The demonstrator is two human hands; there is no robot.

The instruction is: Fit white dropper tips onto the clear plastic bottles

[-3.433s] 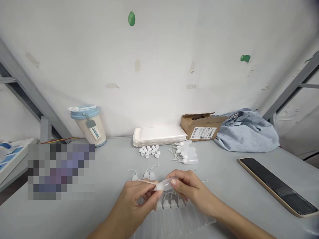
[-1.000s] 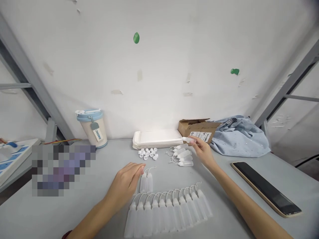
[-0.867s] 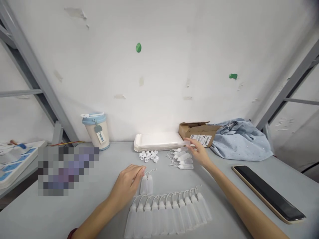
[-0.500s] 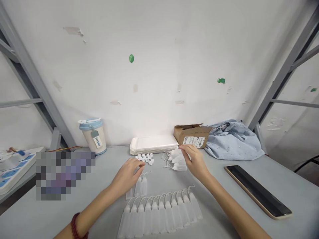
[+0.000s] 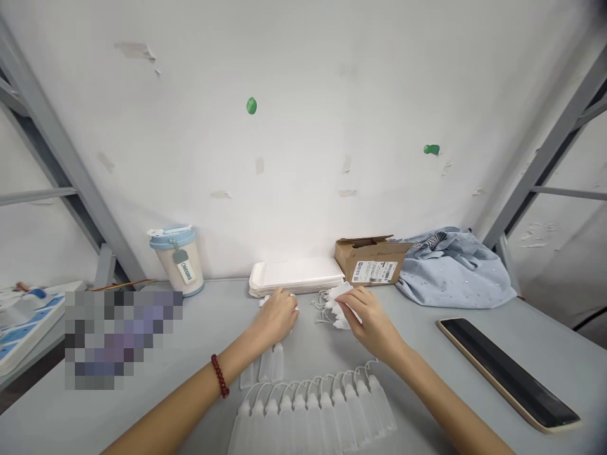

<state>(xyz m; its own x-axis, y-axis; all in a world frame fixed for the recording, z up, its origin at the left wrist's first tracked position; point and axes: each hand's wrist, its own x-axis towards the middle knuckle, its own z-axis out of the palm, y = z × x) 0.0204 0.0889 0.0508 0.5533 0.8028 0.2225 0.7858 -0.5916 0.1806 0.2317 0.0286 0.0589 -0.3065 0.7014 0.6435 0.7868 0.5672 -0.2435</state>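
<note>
My left hand (image 5: 274,315) is over the small white caps (image 5: 263,301) at the back of the table. Its fingers are bent down and together, and they hide most of the caps and whatever they grip. My right hand (image 5: 368,316) is at the pile of small white squeeze bottles (image 5: 339,289) with thin tubes, thumb and forefinger pinched on one bottle. Nearer to me stands a row of several translucent squeeze bottles (image 5: 313,417) with bent tubes. A few more bottles (image 5: 271,365) lie behind that row, partly under my left wrist.
A stack of white trays (image 5: 296,275) and an open cardboard box (image 5: 372,262) stand against the wall. Blue cloth (image 5: 455,272) and a phone (image 5: 507,373) lie to the right. On the left are a lidded cup (image 5: 180,262) and a power strip (image 5: 33,325).
My left hand has moved right and forward, down onto the caps, its fingers bending. My right hand has lowered slightly at the bottle pile and pinched. The view has shifted a little.
</note>
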